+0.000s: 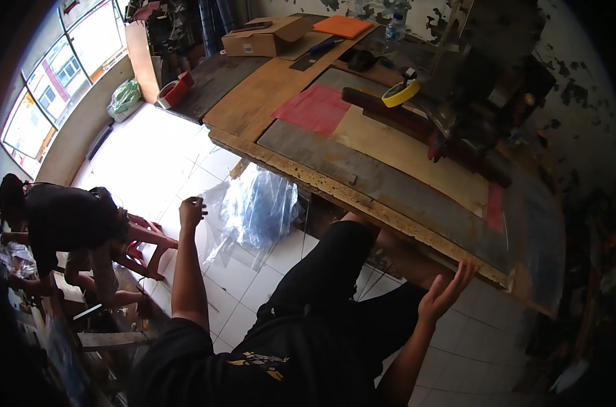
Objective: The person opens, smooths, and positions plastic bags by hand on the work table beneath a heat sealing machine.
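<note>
My left hand (192,211) is raised over the floor at the left, its fingers curled in. Beside its fingertips is the edge of a heap of clear plastic sheeting (260,210), which lies below the bench's near edge. Whether the fingers grip that plastic I cannot tell. My right hand (448,293) is open and empty, fingers stretched up, close to the front edge of the wooden workbench (308,178). On the bench, a long cream strip (396,152) with red ends lies under a dark bar-like machine part (416,129). A yellow tape roll (401,93) rests on that part.
A cardboard box (264,37), an orange stack (343,26) and a water bottle (395,28) stand at the back. A red tape dispenser (176,90) is on the bench's left end. Another person (70,227) bends near a red stool (148,247) at left.
</note>
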The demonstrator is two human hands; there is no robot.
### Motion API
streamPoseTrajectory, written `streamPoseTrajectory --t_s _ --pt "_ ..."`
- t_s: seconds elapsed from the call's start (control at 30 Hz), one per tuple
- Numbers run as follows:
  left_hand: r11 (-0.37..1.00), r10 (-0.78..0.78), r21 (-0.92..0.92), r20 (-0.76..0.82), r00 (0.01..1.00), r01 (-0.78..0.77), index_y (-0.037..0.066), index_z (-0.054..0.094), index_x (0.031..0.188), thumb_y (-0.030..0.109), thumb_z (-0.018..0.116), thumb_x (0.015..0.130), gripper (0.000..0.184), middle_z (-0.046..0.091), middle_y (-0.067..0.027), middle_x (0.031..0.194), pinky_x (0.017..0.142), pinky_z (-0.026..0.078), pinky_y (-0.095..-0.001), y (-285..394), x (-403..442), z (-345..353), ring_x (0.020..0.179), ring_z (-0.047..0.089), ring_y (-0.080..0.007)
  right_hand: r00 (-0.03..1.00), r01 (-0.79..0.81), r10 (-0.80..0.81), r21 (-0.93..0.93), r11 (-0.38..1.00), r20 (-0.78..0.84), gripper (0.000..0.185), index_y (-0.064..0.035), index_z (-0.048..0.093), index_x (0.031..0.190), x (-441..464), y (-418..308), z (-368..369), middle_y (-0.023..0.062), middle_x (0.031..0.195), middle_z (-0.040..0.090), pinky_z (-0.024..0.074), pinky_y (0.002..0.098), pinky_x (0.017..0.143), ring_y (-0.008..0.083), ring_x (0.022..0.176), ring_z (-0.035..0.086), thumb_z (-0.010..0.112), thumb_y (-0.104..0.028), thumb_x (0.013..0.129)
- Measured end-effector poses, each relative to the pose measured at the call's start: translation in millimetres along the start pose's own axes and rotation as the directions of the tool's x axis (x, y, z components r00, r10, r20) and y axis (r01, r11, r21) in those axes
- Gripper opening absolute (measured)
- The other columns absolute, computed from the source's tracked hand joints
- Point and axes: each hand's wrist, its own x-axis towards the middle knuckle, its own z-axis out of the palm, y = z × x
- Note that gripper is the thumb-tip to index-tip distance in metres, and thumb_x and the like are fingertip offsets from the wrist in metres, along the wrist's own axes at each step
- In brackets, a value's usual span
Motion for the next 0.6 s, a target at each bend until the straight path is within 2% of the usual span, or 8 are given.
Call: streamPoseTrajectory --t_s 0.07,0.17,0.23,0.33,0.4,0.47,0.5,0.6 --pt "0.999 0.012 -0.031 0.006 1.000 -0.012 -0.006 0.073 0.112 0.020 0.066 0.104 0.028 0.078 -0.0150 0.085 0.050 0.058 -0.0310 -7.5 -10.8 1.3 0.063 0.077 -0.0219 1.000 -0.025 0.025 0.011 1.000 0.000 0.058 -0.0021 0.038 0.161 0.7 -1.3 3.3 0.0205 0.168 0.035 0.0216 0.0598 0.128 0.0461 0.160 0.021 0.045 -0.033 0.113" --pt "0.999 -0.016 0.033 0.050 0.999 0.014 -0.006 0.070 0.117 0.019 0.064 0.105 0.028 0.078 -0.0159 0.089 0.053 0.060 -0.0319 -18.0 -14.7 5.4 0.067 0.078 -0.0234 0.999 -0.022 0.022 -0.011 1.000 -0.039 0.059 -0.0009 0.040 0.159 -0.5 0.5 9.4 0.0229 0.165 0.039 0.0274 0.0609 0.125 0.0494 0.157 0.028 0.049 -0.033 0.110" --pt "0.970 -0.093 -0.207 0.155 0.984 0.125 -0.007 0.066 0.122 0.019 0.062 0.107 0.030 0.078 -0.0169 0.095 0.055 0.061 -0.0334 -30.1 -9.2 13.3 0.073 0.079 -0.0259 0.997 -0.021 0.021 -0.001 1.000 -0.076 0.059 -0.0004 0.039 0.158 -2.1 4.5 16.2 0.0230 0.165 0.039 0.0245 0.0626 0.126 0.0498 0.157 0.027 0.049 -0.032 0.110" --pt "0.940 -0.123 -0.285 0.231 0.965 0.188 -0.007 0.063 0.125 0.019 0.060 0.108 0.031 0.078 -0.0175 0.100 0.057 0.062 -0.0346 -21.6 -7.3 26.5 0.077 0.080 -0.0278 0.994 0.024 -0.026 -0.017 1.000 -0.104 0.059 -0.0004 0.038 0.158 -0.6 10.4 22.1 0.0234 0.165 0.038 0.0223 0.0654 0.126 0.0508 0.157 0.026 0.049 -0.033 0.111" --pt "0.964 -0.112 -0.217 0.208 0.972 0.157 -0.011 0.063 0.119 0.020 0.059 0.107 0.033 0.077 -0.0197 0.094 0.055 0.063 -0.0353 -19.3 -2.7 35.5 0.072 0.080 -0.0292 0.995 0.023 -0.025 -0.022 0.999 -0.093 0.059 -0.0006 0.037 0.159 -1.5 12.1 25.0 0.0235 0.165 0.036 0.0218 0.0674 0.125 0.0516 0.158 0.023 0.050 -0.033 0.110" --pt "0.964 -0.244 -0.071 0.161 0.956 0.257 -0.017 0.064 0.109 0.018 0.058 0.106 0.036 0.076 -0.0223 0.085 0.053 0.064 -0.0367 -24.2 6.4 43.4 0.067 0.079 -0.0314 0.994 0.011 -0.014 -0.027 1.000 -0.107 0.059 -0.0008 0.036 0.159 -2.8 13.2 27.5 0.0238 0.165 0.035 0.0207 0.0675 0.125 0.0513 0.158 0.021 0.050 -0.032 0.110" --pt "0.970 -0.240 -0.010 0.123 0.963 0.243 -0.018 0.064 0.094 0.017 0.056 0.105 0.038 0.074 -0.0243 0.076 0.052 0.065 -0.0378 -29.8 12.0 48.4 0.063 0.078 -0.0331 0.995 0.001 -0.003 -0.019 1.000 -0.101 0.059 -0.0011 0.036 0.159 -4.7 16.2 28.9 0.0244 0.166 0.034 0.0194 0.0678 0.125 0.0512 0.159 0.020 0.050 -0.031 0.110" --pt "0.949 -0.305 -0.008 0.213 0.928 0.314 -0.016 0.064 0.087 0.017 0.056 0.105 0.038 0.074 -0.0244 0.074 0.054 0.066 -0.0377 -37.7 26.8 65.1 0.062 0.077 -0.0339 0.992 0.011 -0.015 -0.030 0.999 -0.125 0.059 -0.0012 0.036 0.159 -5.1 18.6 34.3 0.0254 0.165 0.034 0.0192 0.0682 0.125 0.0511 0.159 0.020 0.051 -0.030 0.110"
